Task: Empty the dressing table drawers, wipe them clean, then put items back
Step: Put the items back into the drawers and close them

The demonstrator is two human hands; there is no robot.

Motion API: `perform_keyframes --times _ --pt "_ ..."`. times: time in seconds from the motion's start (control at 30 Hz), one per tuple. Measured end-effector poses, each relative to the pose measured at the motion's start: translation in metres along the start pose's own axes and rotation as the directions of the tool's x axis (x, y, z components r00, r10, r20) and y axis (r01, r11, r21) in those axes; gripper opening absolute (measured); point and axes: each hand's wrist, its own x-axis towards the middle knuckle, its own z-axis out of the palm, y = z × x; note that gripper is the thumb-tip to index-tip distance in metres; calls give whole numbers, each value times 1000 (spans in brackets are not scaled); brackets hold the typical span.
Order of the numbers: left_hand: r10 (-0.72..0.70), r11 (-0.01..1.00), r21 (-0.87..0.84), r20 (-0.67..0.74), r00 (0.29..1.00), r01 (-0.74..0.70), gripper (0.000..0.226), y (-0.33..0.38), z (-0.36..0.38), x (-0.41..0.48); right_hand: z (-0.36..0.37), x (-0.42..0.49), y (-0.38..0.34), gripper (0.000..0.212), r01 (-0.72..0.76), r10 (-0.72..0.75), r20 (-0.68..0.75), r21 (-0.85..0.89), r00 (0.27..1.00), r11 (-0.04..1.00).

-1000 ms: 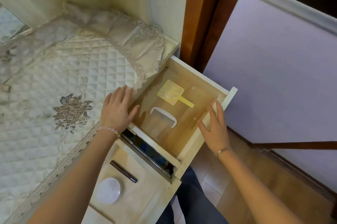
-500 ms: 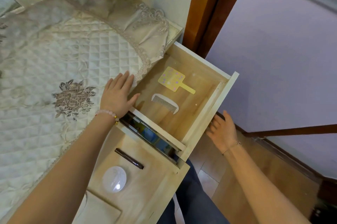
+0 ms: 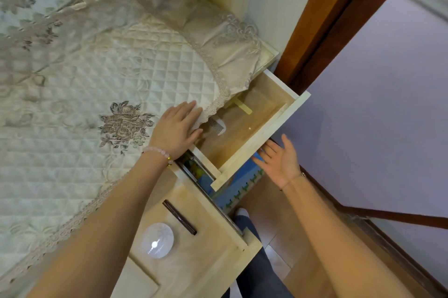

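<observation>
The top drawer (image 3: 260, 143) has slid further in than a moment ago. Back then the white comb (image 3: 218, 127) and a yellow thing with a handle both lay in plain sight. Now the lacy edge of the quilted cloth (image 3: 121, 67) hides half the comb and all but the yellow handle (image 3: 244, 108).

The right hand (image 3: 278, 163) has left the drawer's side and is now at its front, palm up, fingers straight, holding nothing. The left hand (image 3: 175, 129) stays flat on the cloth's edge, fingers straight, gripping nothing. So this drawer looks like it is being pushed shut with its things back inside.

The lower drawer (image 3: 213, 237), nearer, is open. In it are a round white case (image 3: 157, 240) and a dark pencil (image 3: 179, 217). The case has tiny writing, too small to read. No other words show.
</observation>
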Motion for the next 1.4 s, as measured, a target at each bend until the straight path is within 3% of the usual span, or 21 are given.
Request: perform_keyframes --times 0.33,0.57,0.63,0.83,0.93,1.03,1.13,1.2,1.3,1.4 --pt "-103 987 -133 -60 993 94 62 4 4 1 52 45 -9 73 -80 76 144 24 987 996" --pt "-119 982 -157 -79 990 106 59 5 7 0 100 68 -13 65 -100 103 192 -22 976 995" --pt "-116 980 -173 -82 990 101 57 6 7 0 104 71 -15 59 -95 98 179 -26 979 995" --pt "-131 976 -188 -114 985 108 54 7 7 0 95 76 -16 68 -112 115 200 -26 973 993" --pt "-126 978 -179 -80 989 110 57 7 5 0 93 71 -19 66 -88 109 203 -108 973 990" --pt "-132 976 -181 -30 991 125 65 8 -4 -1 92 57 -25 60 32 29 179 -327 984 944" --pt "-181 972 -156 -14 983 176 69 10 -15 -8 92 35 -35 52 237 -147 198 -587 969 775" --pt "-209 972 -119 -53 977 201 66 11 -23 -18 89 20 -41 52 389 -278 275 -699 921 600" --pt "-230 973 -46 -144 963 225 59 13 -37 -39 85 1 -47 59 560 -390 477 -818 788 132" --pt "-266 963 -10 -224 938 270 55 18 -51 -62 87 -21 -49 63 585 -367 654 -756 662 -293"
